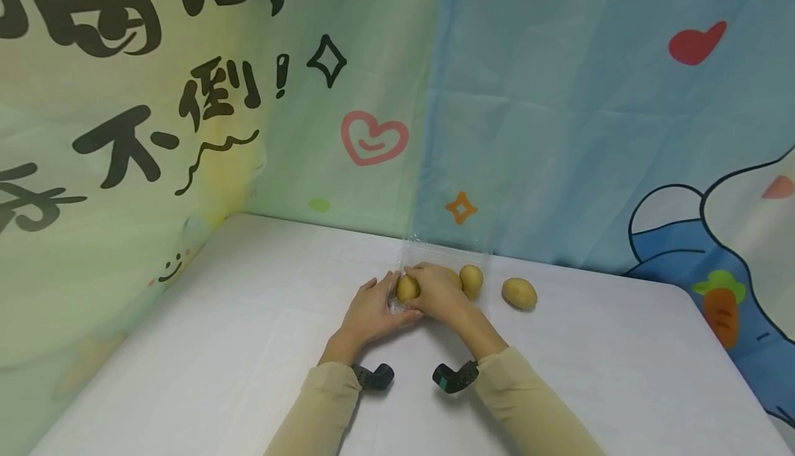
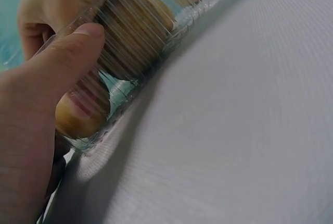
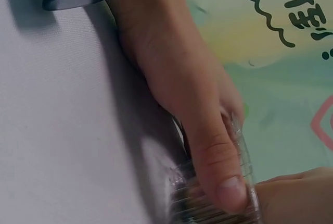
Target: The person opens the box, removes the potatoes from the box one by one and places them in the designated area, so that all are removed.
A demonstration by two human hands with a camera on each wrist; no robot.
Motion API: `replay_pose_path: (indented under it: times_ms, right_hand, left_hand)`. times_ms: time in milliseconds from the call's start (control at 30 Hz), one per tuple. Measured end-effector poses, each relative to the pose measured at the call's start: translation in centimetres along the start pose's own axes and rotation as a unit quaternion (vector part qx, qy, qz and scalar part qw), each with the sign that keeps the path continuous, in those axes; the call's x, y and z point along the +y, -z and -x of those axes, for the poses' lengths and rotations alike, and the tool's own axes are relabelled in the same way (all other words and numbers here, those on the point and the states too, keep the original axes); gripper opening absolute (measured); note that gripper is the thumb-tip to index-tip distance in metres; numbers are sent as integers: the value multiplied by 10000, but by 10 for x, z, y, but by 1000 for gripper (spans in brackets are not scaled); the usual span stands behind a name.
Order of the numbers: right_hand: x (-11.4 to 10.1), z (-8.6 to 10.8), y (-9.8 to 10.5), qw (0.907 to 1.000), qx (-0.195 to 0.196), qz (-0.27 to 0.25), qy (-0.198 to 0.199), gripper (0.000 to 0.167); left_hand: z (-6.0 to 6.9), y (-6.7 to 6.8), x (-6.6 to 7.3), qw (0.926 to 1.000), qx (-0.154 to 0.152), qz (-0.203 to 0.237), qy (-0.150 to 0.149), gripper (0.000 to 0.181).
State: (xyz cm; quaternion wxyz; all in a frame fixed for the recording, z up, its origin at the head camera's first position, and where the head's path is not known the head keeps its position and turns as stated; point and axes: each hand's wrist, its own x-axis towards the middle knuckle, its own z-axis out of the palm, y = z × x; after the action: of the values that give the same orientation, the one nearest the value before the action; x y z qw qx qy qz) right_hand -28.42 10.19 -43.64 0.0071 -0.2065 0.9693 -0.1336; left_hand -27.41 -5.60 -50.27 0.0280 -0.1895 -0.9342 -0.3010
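Note:
A clear ribbed plastic container (image 1: 456, 304) with its lid (image 1: 447, 252) raised at the back holds several yellow potatoes, one (image 1: 471, 281) near its right end. My left hand (image 1: 368, 316) grips the left end, its thumb over the near wall in the left wrist view (image 2: 36, 94) and right wrist view (image 3: 187, 94). Reaching into that end, my right hand (image 1: 444, 297) has fingers and thumb round a potato (image 1: 407, 289); part of the hand shows behind the wall in the left wrist view (image 2: 62, 0) and at the lower right of the right wrist view (image 3: 296, 200).
One potato (image 1: 519, 293) lies on the white table (image 1: 248, 345), just right of the container. A printed cloth backdrop (image 1: 528, 132) hangs along the back and left of the table. A dark device is on each wrist, one at the left (image 1: 375, 377), one at the right (image 1: 455, 377).

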Motion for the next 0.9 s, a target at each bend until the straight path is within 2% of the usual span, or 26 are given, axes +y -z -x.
replay_pose_path:
  times_ms: [233, 367, 667, 900]
  right_hand:
    - [2, 6, -4, 9978, 640, -154, -100, 69]
    - [2, 7, -5, 9953, 940, -238, -1, 68]
    - [0, 8, -9, 9932, 984, -622, -31, 67]
    - [-3, 12, -1, 9899, 1208, -701, -250, 71]
  left_hand:
    - [0, 0, 2, 10000, -33, 74, 36, 103]
    - [1, 1, 1, 10000, 22, 54, 30, 103]
    - [6, 2, -1, 9998, 20, 164, 113, 104]
    - [2, 2, -1, 9999, 26, 99, -48, 102]
